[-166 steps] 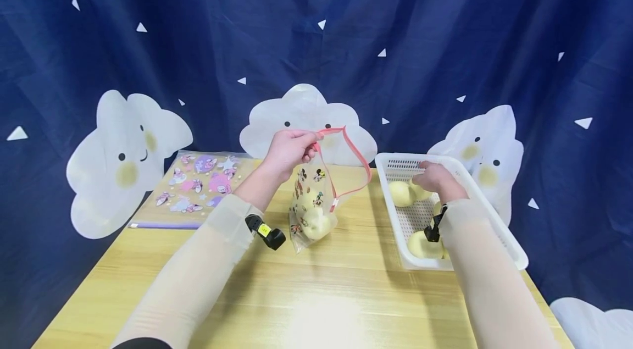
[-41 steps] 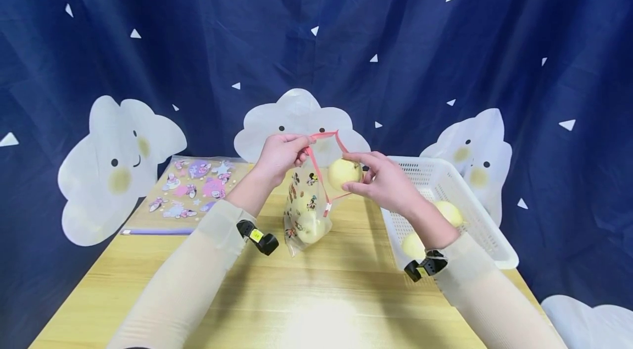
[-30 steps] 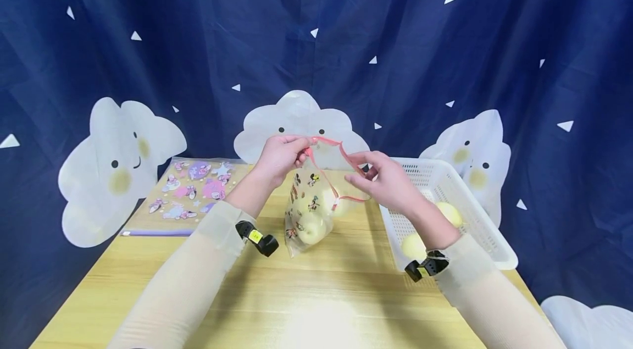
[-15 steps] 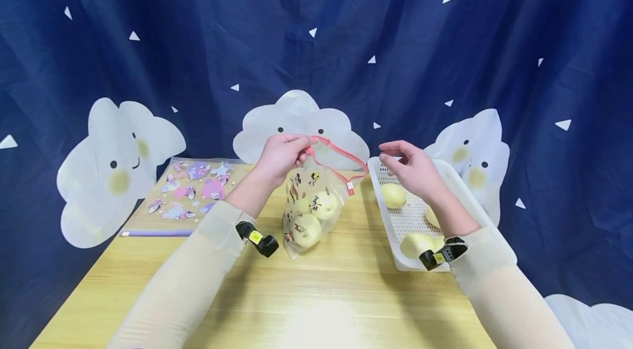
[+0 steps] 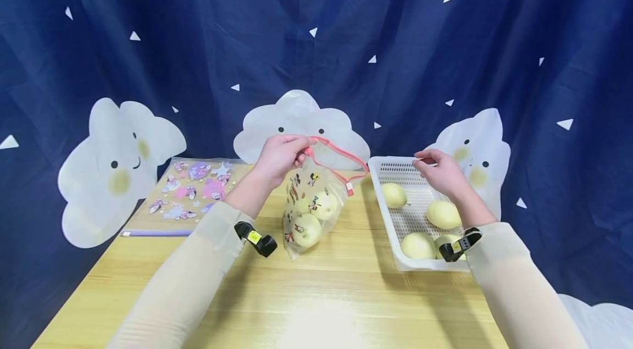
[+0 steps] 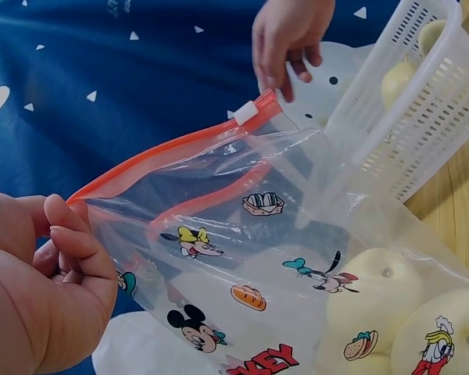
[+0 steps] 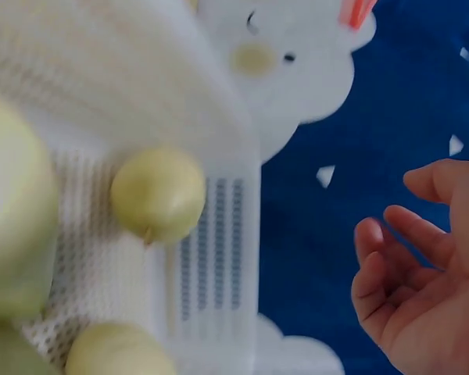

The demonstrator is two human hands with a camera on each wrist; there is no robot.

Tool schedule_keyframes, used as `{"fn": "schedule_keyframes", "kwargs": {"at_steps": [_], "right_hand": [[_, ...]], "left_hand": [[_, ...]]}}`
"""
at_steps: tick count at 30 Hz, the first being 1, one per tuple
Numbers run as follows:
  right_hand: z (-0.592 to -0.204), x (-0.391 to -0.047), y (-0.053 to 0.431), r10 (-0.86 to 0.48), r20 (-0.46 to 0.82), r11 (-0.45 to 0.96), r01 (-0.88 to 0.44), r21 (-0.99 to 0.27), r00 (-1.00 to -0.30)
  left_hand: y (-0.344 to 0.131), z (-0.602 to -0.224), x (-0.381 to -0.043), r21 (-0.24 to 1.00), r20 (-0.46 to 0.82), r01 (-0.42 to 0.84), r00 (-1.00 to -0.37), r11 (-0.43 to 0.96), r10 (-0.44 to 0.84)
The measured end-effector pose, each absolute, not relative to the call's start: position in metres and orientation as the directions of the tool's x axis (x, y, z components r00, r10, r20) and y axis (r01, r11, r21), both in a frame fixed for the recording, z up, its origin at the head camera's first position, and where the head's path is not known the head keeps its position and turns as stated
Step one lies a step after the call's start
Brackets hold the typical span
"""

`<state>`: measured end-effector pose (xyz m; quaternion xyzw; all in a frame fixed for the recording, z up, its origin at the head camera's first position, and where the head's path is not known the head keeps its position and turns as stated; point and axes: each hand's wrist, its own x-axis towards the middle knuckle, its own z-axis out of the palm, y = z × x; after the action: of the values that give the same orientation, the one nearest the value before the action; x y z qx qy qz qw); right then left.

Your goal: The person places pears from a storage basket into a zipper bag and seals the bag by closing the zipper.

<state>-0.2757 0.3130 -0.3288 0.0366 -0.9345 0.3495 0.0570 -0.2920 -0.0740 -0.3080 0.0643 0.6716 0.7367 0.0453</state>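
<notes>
Fruit (image 5: pixel 325 205) dropped into the centre bag (image 5: pixel 307 195) — one more packed; right hand (image 5: pixel 441 170), loosely curled, empty, now near the basket (image 5: pixel 389 228) at right; left hand (image 5: pixel 283 155) pinches the rim (image 6: pixel 172 145).

Another yellow fruit (image 5: pixel 326 206) now inside the clear bag (image 5: pixel 310 192), right hand (image 5: pixel 439 171) withdrawn toward the white basket (image 5: pixel 420 265)

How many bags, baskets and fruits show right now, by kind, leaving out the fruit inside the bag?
Red-zip bag: 1
Purple-zip bag: 1
White basket: 1
Pale yellow fruits in the basket: 4
Total: 7
</notes>
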Motion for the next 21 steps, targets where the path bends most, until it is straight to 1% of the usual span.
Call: {"fn": "schedule_keyframes", "kwargs": {"at_steps": [7,11,16,21], "right_hand": [[-0.34,-0.284,0.341,0.002,0.035,0.818,-0.018,-0.575,-0.999],[-0.346,-0.286,0.351,0.02,-0.021,0.863,0.028,-0.504,-1.0],[-0.355,-0.287,0.362,0.034,-0.089,0.911,0.067,-0.408,-0.995],[-0.365,-0.286,0.374,0.036,-0.155,0.926,0.092,-0.366,-0.987]], "left_hand": [[-0.077,-0.309,-0.294,0.994,0.031,0.015,-0.988,-0.11,0.151],[-0.078,-0.309,-0.293,0.994,0.033,0.017,-0.988,-0.109,0.151],[-0.079,-0.309,-0.292,0.994,0.025,0.009,-0.989,-0.106,0.145],[-0.079,-0.31,-0.293,0.993,0.019,0.002,-0.989,-0.116,0.144]]}}
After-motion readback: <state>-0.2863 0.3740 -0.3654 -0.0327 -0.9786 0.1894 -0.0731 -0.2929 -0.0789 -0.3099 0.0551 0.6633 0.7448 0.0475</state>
